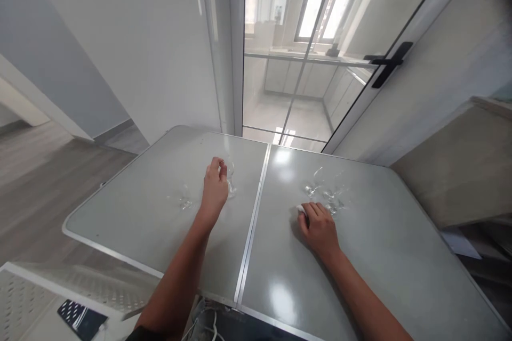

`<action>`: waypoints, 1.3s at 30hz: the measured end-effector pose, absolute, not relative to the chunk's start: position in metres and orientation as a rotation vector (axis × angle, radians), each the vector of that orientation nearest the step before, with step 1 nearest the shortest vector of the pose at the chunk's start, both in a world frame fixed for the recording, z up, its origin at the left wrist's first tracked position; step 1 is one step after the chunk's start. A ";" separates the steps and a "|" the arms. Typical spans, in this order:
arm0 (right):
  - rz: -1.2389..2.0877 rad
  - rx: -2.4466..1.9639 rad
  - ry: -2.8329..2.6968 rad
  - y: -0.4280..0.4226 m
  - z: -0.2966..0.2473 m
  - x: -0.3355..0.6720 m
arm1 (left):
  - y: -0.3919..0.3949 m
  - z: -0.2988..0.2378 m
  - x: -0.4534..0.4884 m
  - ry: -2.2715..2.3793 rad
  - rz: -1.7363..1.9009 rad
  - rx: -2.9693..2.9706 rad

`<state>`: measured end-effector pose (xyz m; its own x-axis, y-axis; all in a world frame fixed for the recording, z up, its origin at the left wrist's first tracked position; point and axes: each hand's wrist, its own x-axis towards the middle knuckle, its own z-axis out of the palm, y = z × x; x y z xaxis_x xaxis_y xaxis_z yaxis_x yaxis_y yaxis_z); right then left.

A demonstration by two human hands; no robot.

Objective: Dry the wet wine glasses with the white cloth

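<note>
My left hand (215,189) was pinched shut on a clear glass (230,180) standing at its 1 o'clock, just left of the centre seam (256,197) of the grey counter (140,213). A smaller clear piece (184,203) sat near that hand at 9 o'clock. My right hand (319,227) lay knuckles-up, fingers curled together over a white wad (301,209) pressed to the counter. A cluster of clear glassware (328,192) lay just beyond its fingertips at 12 o'clock; I could not tell whether they touched.

The worst risk, as I judged it, was that the glass nearly vanished against the glare, so a sweep of either hand could knock a piece over or skid it across the slick top. The fingertip pinch looked slight, and a slip could tip that glass onto the seam.
</note>
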<state>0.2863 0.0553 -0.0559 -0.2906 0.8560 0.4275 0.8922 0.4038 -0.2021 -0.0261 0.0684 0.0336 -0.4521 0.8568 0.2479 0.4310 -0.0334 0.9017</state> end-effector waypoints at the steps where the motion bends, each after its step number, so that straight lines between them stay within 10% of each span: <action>1: -0.081 -1.452 -2.160 0.054 -0.052 0.286 | 0.072 0.033 -0.022 1.699 1.517 1.248; 9: 0.609 -1.374 -1.608 0.051 -0.038 0.289 | 0.101 0.008 0.034 0.675 1.303 0.585; 23: 1.808 -1.110 -1.080 0.054 -0.037 0.298 | 0.076 -0.012 0.066 0.758 0.964 0.843; 30: 1.078 -1.467 -1.245 0.055 -0.038 0.300 | 0.065 -0.014 0.059 1.077 1.112 1.612; 39: 1.067 -1.199 -1.254 0.043 -0.014 0.299 | 0.053 -0.024 0.066 1.301 1.021 2.313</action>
